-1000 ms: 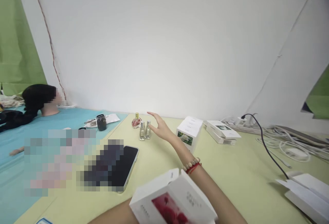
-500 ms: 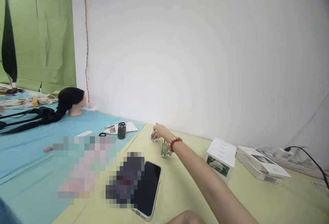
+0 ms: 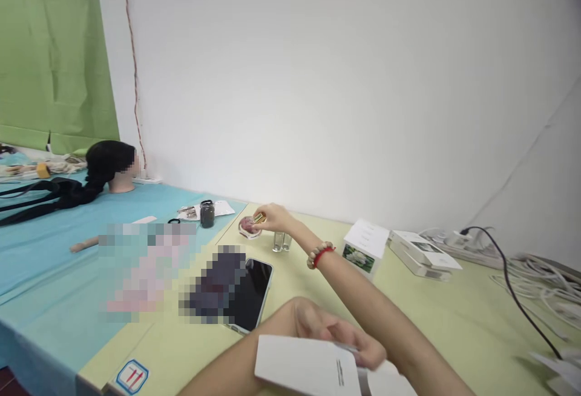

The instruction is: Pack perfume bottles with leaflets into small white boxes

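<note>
At the table's far edge, my right hand [image 3: 278,217] has its fingers closed around the gold top of a round clear glass perfume bottle [image 3: 249,226] that looks pink inside. Whether the bottle is off the table I cannot tell. Small clear glass bottles [image 3: 281,242] stand just below that wrist. Low in the view, close to me, my left hand [image 3: 333,328] curls its fingers over a white box [image 3: 306,361], which appears to have a flap open. The bottom of this box is cut off by the frame edge.
A phone [image 3: 254,293] lies left of my arms, beside a blurred dark item. White boxes with flower pictures [image 3: 363,244] [image 3: 422,254] stand to the right, near cables [image 3: 544,281]. A mannequin head [image 3: 111,163] and a dark jar [image 3: 207,214] sit on the blue cloth.
My left hand has come up into view from the bottom with the white box. My right hand now grips the round bottle's top. The view has shifted slightly.
</note>
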Tool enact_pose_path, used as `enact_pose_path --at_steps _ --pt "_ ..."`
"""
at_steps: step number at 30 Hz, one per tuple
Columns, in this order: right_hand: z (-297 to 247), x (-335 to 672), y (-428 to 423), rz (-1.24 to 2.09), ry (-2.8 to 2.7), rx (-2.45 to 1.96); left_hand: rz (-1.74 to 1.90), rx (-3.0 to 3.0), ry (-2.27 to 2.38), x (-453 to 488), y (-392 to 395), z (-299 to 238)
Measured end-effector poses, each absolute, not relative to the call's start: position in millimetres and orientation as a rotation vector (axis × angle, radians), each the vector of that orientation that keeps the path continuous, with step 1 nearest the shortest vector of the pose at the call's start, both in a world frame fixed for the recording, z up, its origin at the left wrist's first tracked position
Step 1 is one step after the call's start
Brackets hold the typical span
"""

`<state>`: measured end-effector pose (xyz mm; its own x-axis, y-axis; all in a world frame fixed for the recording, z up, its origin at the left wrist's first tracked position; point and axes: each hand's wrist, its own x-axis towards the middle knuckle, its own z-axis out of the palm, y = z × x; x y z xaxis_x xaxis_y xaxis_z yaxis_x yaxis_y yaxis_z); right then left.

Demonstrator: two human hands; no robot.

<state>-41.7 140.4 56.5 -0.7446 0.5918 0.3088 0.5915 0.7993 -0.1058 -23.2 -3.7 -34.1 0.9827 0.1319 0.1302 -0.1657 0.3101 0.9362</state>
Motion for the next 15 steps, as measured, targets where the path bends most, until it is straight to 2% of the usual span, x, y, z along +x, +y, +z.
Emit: enact_pose_path --at_steps 3,7,15 --pt "67.7 -11.2 113.0 0.153 -2.355 -0.827 0.095 1.102 -0.160 -21.3 6.6 -30.6" --pt "89.1 39.4 74.6 0.315 -1.992 -0.769 0.172 1.148 0.051 -26.3 19.5 -33.5" --pt "109.7 129.0 23.0 0.505 -1.842 -0.833 1.067 1.214 0.577 -9.6 16.3 -35.0"
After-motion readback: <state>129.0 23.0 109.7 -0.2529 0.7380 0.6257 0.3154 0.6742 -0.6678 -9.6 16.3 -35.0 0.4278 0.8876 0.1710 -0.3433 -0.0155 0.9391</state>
